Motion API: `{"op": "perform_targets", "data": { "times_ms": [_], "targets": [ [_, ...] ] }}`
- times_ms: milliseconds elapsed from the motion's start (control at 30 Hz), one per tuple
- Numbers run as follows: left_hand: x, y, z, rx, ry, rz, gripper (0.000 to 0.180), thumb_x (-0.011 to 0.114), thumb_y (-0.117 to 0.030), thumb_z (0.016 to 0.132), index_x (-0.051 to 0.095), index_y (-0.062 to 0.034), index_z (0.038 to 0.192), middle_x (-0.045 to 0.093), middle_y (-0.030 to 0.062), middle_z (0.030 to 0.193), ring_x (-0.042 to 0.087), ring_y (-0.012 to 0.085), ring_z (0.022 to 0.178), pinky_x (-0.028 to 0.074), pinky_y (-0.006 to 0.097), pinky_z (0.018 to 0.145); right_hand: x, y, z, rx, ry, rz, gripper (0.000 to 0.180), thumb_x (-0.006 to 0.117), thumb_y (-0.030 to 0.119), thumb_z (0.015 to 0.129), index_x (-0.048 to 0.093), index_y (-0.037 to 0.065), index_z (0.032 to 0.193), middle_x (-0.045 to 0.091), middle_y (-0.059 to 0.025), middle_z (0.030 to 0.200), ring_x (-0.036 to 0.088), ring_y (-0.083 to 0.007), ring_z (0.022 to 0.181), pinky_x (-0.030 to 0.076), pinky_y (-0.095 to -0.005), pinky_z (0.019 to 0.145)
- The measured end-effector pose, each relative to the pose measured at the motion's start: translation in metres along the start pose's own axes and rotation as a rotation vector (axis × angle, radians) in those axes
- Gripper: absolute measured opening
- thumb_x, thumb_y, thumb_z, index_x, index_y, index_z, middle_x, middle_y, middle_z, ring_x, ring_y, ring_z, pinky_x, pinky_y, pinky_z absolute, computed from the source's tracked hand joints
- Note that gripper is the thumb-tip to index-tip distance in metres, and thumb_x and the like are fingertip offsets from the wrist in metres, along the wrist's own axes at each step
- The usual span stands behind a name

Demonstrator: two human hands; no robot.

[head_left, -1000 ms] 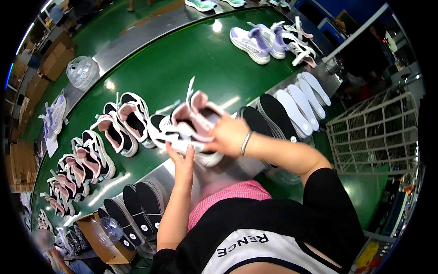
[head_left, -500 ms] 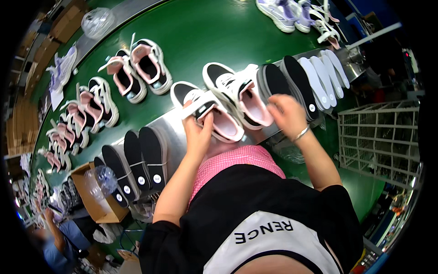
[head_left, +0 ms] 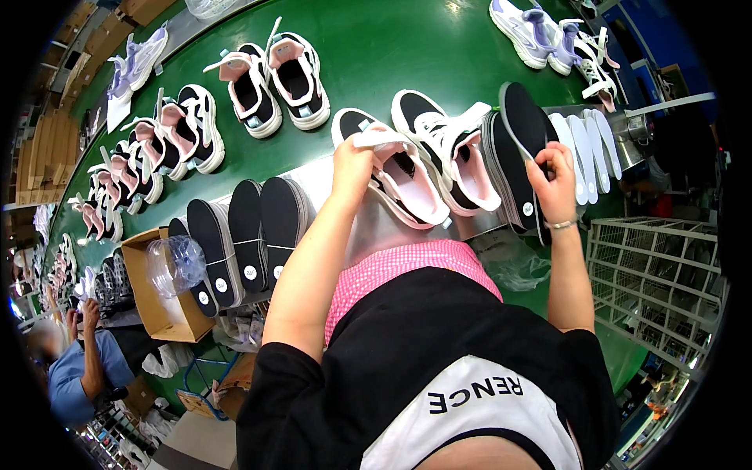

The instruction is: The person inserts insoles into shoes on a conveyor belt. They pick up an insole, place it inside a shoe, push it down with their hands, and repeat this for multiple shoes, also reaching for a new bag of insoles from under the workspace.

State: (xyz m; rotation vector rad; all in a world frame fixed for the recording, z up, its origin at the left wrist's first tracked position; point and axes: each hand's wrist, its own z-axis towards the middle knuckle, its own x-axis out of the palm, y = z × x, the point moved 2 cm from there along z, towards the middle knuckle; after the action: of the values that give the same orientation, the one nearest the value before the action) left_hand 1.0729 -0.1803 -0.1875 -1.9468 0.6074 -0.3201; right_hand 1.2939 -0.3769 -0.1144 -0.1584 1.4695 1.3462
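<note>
My left hand [head_left: 352, 171] is closed on the pulled-up tongue of a black and white sneaker [head_left: 423, 196] with pink lining, which rests near the bench edge, its opening toward me. Touching it on the right is a similar sneaker [head_left: 448, 153], its tongue folded out. With its fingers pinched at the edge, my right hand [head_left: 556, 184] holds a black insole [head_left: 518, 116], tilted up over a stack of black insoles [head_left: 500, 168]. White insoles [head_left: 583, 157] lie right of that hand.
Bundled black insoles [head_left: 249, 235] lie at left beside a cardboard box [head_left: 153, 286] holding clear plastic. More sneakers [head_left: 290, 78] line the green bench [head_left: 376, 47]. Purple-white sneakers [head_left: 521, 35] stand far right. A white wire rack [head_left: 650, 266] is at right; a co-worker [head_left: 86, 376] is lower left.
My right hand has moved right from the second sneaker and taken hold of a black insole, raising it. My left hand has shifted onto the first sneaker's tongue. The whole view has shifted.
</note>
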Motion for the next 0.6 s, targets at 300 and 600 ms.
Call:
{"op": "perform_targets", "data": {
  "times_ms": [300, 600],
  "targets": [
    [0.011, 0.012, 0.004, 0.061, -0.098, 0.102, 0.024, 0.062, -0.024, 0.077, 0.059, -0.0006, 0.078, 0.059, 0.0075, 0.064, 0.055, 0.0117, 0.057, 0.043, 0.027, 0.054, 0.084, 0.095, -0.027, -0.530, 0.712, -0.525, 0.009, 0.057, 0.015, 0.066, 0.056, 0.006, 0.065, 0.050, -0.0082, 0.083, 0.058, -0.0245, 0.068, 0.049, -0.0349, 0.057],
    [0.014, 0.038, 0.010, 0.147, -0.187, 0.195, 0.028, 0.050, -0.027, 0.087, 0.054, 0.0005, 0.085, 0.057, 0.0071, 0.070, 0.054, 0.0121, 0.062, 0.043, 0.025, 0.055, 0.084, 0.093, -0.036, -0.435, 0.644, -0.560, 0.027, 0.059, 0.028, 0.073, 0.053, 0.002, 0.080, 0.045, -0.0200, 0.111, 0.054, -0.0276, 0.084, 0.047, -0.0360, 0.067]
  ]
}}
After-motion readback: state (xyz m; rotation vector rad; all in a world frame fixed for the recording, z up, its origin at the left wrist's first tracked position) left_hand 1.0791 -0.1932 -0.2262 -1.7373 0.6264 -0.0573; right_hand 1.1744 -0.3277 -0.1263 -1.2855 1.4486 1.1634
